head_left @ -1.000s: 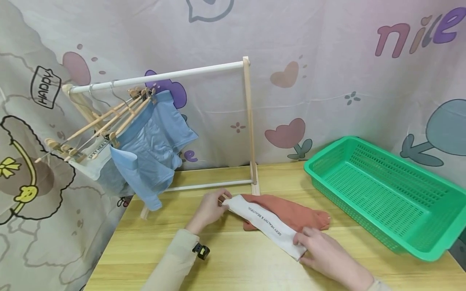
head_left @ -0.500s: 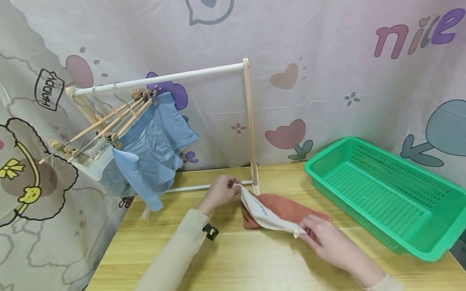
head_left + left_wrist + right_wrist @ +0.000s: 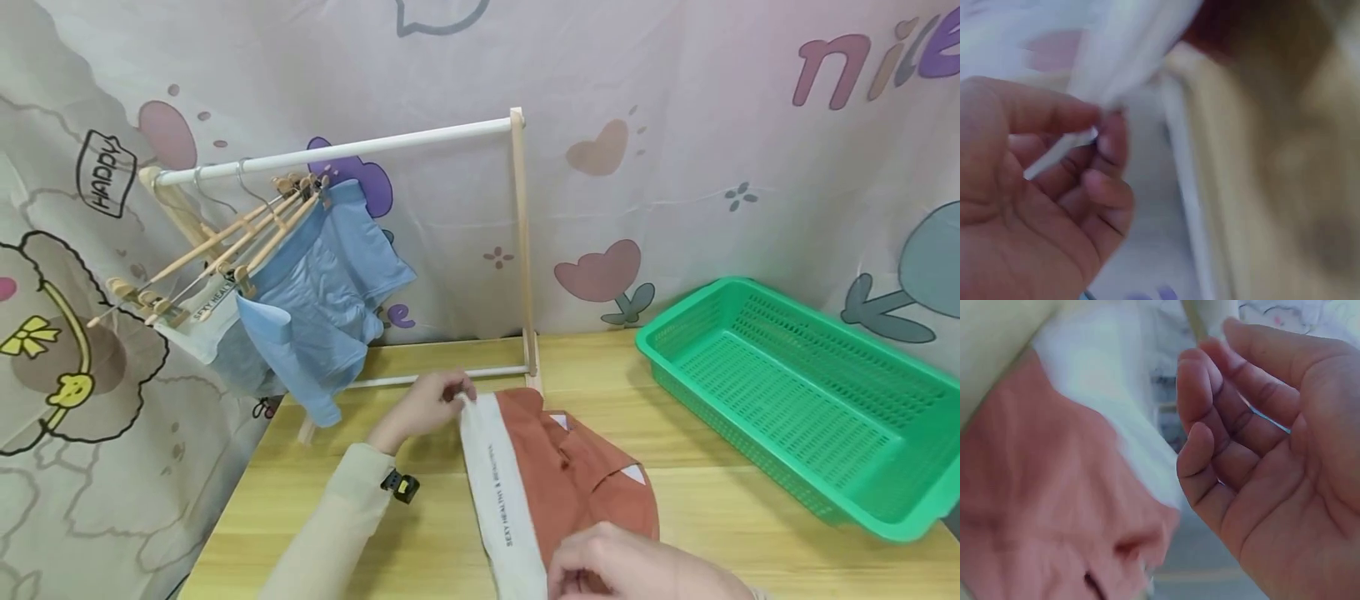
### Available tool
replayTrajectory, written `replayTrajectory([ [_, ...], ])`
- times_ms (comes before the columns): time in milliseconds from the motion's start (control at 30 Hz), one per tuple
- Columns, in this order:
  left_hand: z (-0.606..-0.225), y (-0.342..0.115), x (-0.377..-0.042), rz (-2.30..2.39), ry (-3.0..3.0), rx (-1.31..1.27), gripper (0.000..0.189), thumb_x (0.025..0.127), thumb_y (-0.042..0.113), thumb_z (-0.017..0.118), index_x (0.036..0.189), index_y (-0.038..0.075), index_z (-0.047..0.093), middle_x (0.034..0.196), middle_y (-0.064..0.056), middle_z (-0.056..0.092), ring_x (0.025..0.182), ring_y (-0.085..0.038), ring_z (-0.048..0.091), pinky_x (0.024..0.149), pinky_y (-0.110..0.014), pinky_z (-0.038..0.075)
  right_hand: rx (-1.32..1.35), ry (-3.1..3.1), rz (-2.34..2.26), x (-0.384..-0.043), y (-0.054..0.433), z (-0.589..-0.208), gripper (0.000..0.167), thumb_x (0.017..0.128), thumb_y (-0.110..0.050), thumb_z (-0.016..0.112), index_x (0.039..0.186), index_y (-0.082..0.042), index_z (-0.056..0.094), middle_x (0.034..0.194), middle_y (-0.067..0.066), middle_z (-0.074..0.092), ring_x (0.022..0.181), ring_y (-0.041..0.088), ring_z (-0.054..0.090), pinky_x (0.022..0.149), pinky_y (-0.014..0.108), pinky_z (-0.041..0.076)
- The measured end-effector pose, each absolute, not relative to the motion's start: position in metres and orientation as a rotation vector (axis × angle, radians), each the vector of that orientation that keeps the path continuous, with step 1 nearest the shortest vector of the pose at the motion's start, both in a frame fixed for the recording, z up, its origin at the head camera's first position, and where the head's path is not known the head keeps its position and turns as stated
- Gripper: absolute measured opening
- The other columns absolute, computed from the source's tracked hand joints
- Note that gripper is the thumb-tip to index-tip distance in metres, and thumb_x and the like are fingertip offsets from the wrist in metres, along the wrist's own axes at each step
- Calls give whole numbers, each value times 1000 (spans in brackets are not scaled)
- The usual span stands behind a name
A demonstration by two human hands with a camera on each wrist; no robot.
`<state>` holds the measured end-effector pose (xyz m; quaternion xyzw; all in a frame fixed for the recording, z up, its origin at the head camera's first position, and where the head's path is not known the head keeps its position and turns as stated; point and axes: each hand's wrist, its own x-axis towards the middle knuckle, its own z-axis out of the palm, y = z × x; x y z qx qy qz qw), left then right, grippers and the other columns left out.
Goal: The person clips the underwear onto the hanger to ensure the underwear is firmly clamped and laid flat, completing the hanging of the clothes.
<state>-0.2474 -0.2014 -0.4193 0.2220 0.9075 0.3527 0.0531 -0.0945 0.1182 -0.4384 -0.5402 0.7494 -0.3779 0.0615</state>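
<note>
A pair of orange-red boxer briefs [image 3: 542, 462] with a printed white waistband [image 3: 491, 475] lies over the table, its waistband running toward the front edge. My left hand [image 3: 431, 408] pinches the far corner of that waistband between thumb and fingers; the left wrist view shows the pinched white cloth [image 3: 1132, 53], blurred. Over the near end of the boxer briefs is my right hand [image 3: 618, 562]. In the right wrist view its fingers [image 3: 1194, 387] are loosely bent with nothing visible between them, and the orange cloth [image 3: 1054, 481] is beside them.
A wooden rack [image 3: 520, 242] with a white rail stands at the back left. Light blue boxer briefs [image 3: 311, 283] and grey ones hang there from clip hangers [image 3: 258, 237]. On the right sits a green perforated basket [image 3: 757, 392] on the wooden table [image 3: 405, 533].
The waistband has turned from slanting right to pointing toward the front, and the orange cloth has spread out. My right hand has come nearer the front edge; my left shifted slightly left.
</note>
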Motion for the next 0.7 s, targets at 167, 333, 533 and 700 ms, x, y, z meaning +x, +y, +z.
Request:
replayTrajectory([
  [167,-445,-212,-244,894,2831,533,12,95,-4,66,101,4,73,94,-8,74,84,-15,67,80,-35,58,-1299,2563,-1142,-134,135,-441,9,104,-13,70,98,-18,74,88,-14,71,81,-9,58,73,15,54],
  [333,-450,-196,-242,834,2880,588,9,97,5,72,106,5,73,91,-6,73,82,-16,66,76,-35,56,-957,2751,-954,-187,146,-442,11,102,-13,72,113,-9,75,81,-10,67,74,-3,55,65,23,52],
  [533,-460,-174,-247,711,2872,598,22,101,18,76,120,7,74,95,-6,70,86,-16,62,77,-35,55,-1071,2680,-798,-230,141,-467,25,101,-10,73,126,-8,74,89,-4,71,74,1,55,69,24,50],
  [700,-470,-166,-253,668,2877,589,9,99,16,77,106,10,74,88,-2,66,79,-15,57,73,-32,51,-1057,2631,-823,-236,148,-480,8,100,-15,77,97,-13,69,82,-7,63,72,2,51,67,23,46],
])
